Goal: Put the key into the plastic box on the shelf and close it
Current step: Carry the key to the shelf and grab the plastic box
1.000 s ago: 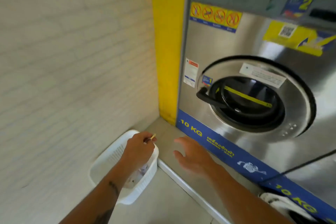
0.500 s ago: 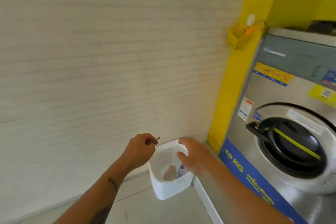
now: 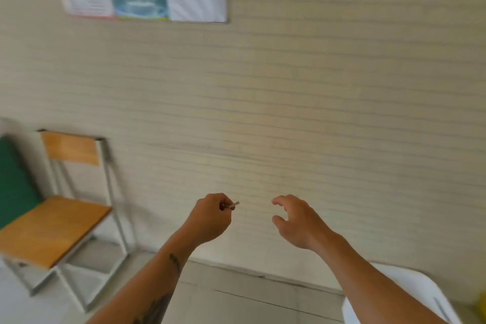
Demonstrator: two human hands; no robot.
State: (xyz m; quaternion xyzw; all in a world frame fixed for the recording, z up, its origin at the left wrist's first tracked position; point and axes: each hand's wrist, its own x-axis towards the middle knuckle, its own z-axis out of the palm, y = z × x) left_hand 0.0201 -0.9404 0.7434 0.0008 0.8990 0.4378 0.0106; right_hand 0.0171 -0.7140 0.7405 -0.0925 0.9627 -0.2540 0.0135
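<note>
view has swung off the washer to bare wall. left hand (image 3: 210,218) pinches key (image 3: 231,204), tip pointing toward empty, loosely curled right hand (image 3: 297,221); box and shelf unseen.

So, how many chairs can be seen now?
1. The chair, with a wooden seat and metal frame, stands at the lower left against the wall. More may be hidden beyond the left edge.

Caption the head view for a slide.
Left hand pinches a key; right hand open and empty before a wall.
</note>
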